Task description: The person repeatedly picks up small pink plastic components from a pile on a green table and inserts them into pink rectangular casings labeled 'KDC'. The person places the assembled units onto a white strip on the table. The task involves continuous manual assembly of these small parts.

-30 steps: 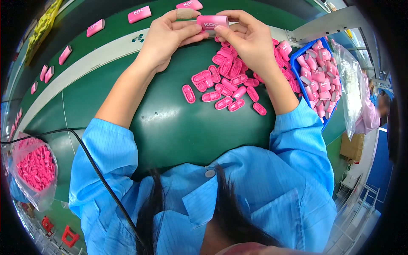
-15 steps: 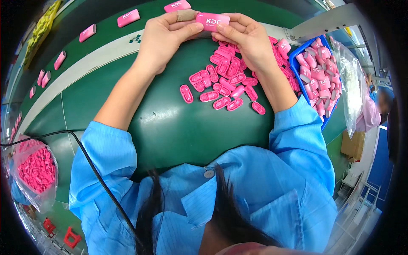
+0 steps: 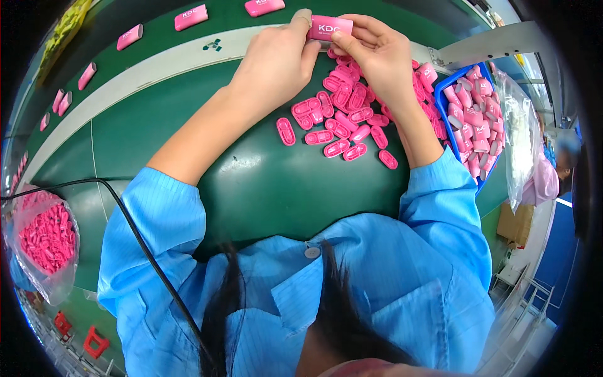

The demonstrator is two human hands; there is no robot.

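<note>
A flat pink plastic case [image 3: 330, 28] with white lettering is up at the far edge of the green worktop, between my two hands. My right hand [image 3: 384, 60] pinches its right part, thumb on the printed face and fingers behind. At the left end, my left hand [image 3: 276, 66] presses with a bent index finger wrapped in a beige cover; its thumb points up just below the case. What its other fingers do behind is hidden. Loose oval pink end pieces [image 3: 337, 129] lie heaped below my right hand, most with their hollow side up.
A blue bin [image 3: 445, 103] at right holds many pink cases, beside a clear plastic bag [image 3: 518, 138]. Beyond a pale rail [image 3: 169, 63], printed pink cases [image 3: 190, 17] lie spaced along a green strip. A bag of pink parts [image 3: 47, 235] and a black cable [image 3: 135, 235] are at left.
My hands and the case have shifted slightly right. The left thumb has come off the case's face and dropped below it, while the index finger now bears on the left end.
</note>
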